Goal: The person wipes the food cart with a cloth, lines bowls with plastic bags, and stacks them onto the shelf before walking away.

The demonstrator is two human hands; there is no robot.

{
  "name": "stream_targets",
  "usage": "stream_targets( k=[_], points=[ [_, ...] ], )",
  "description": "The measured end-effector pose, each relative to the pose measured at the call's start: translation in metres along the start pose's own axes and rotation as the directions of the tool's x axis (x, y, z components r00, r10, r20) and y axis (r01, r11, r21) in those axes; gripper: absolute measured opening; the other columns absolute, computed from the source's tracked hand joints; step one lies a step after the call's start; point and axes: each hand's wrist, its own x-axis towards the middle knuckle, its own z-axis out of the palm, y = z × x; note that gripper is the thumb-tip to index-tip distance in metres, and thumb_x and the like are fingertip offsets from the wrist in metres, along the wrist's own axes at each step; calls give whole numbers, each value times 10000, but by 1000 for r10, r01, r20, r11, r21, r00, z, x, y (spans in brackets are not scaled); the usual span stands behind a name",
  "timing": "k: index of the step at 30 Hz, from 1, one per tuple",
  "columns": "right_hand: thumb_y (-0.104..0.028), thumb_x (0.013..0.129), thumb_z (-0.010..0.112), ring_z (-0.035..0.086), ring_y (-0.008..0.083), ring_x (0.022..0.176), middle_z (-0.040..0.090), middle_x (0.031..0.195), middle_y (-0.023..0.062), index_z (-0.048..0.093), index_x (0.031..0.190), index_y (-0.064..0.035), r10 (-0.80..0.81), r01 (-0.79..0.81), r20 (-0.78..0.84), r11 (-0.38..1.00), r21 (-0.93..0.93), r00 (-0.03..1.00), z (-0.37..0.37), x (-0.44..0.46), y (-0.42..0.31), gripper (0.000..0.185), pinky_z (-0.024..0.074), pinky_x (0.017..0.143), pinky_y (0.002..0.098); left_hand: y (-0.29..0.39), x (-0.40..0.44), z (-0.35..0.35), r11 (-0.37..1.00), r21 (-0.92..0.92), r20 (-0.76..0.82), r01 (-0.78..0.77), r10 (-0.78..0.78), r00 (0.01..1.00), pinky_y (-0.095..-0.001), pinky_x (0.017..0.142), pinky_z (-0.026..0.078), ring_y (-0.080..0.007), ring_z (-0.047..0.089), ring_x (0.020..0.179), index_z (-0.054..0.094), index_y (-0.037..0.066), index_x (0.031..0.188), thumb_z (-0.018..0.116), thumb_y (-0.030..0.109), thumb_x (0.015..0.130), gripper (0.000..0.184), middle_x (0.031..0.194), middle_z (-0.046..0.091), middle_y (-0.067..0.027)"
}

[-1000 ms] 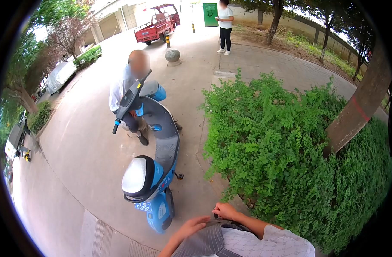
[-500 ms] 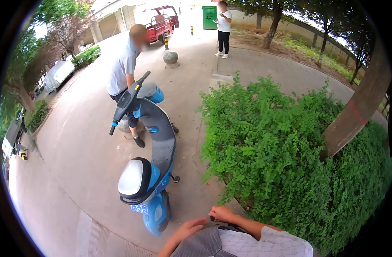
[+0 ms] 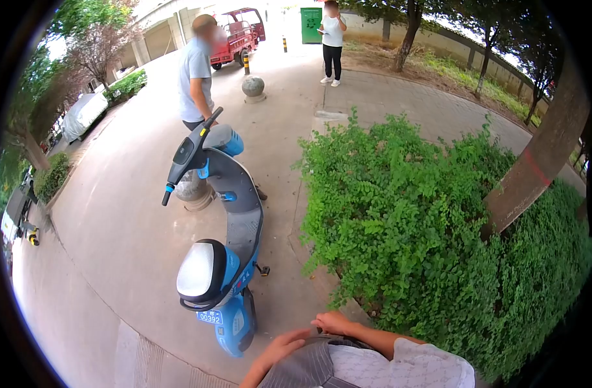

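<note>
My left hand (image 3: 287, 344) lies at the front of my body on a dark striped cloth (image 3: 304, 363), its fingers stretched out. Close to its right, my right hand (image 3: 331, 323) is closed round a small dark thing that I cannot make out. A blue and grey scooter (image 3: 245, 226) stands upright just ahead and to the left, touched by neither hand. Its white-topped seat (image 3: 196, 268) is nearest to me.
A green bush (image 3: 399, 213) and a leaning tree trunk (image 3: 535, 168) fill the right. Beyond the scooter are a person (image 3: 196, 77), stone balls (image 3: 253, 86), a striped post (image 3: 246, 63), a red cart (image 3: 234, 42), a green box (image 3: 311, 26) and another person (image 3: 333, 42).
The person by the scooter has risen from a low position to standing and moved back, uncovering a stone ball. The farther person has raised one hand to the head. My hands keep their pose.
</note>
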Motion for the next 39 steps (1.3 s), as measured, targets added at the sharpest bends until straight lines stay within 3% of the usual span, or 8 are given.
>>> stream_targets(
  k=[15,27,30,32,39],
  points=[
    [-457,995,512,691,366,811,723,844,151,709,908,-63,8,-8,-10,998,-63,1000,10,6,7,450,518,736,472,-12,3,-5,1000,-1,25,-3,3,1000,-318,1069,413,-189,552,1265,515,22,1425,571,219,1019,455,1358,610,-120],
    [-394,986,516,681,378,855,720,915,163,705,942,-65,17,-14,44,998,-62,999,16,9,17,382,519,750,476,-11,1,-3,997,-67,3,26,-26,1000,-334,1086,405,-209,546,1279,526,26,1415,574,236,1003,464,1368,605,-121],
    [-390,968,536,685,364,846,720,910,165,706,927,-52,-61,63,35,996,-60,998,21,16,28,380,517,747,469,-19,5,-1,997,-73,-13,16,-17,1000,-332,1091,404,-202,537,1284,504,32,1433,563,217,1020,457,1376,593,-122],
    [-366,957,571,656,434,852,689,905,237,675,900,-3,-79,80,-36,997,4,996,15,10,19,382,504,760,499,-19,2,-1,999,-49,-32,8,-10,999,-333,1093,404,-203,534,1286,507,34,1431,564,226,1019,459,1380,591,-123],
    [-372,889,687,673,361,810,697,868,190,675,841,-33,18,-24,63,996,90,998,3,5,7,342,510,710,457,11,-2,-1,1000,-2,-6,21,-21,1000,-353,1094,404,-233,540,1285,508,44,1429,564,288,1014,485,1372,593,-145]
  ],
)
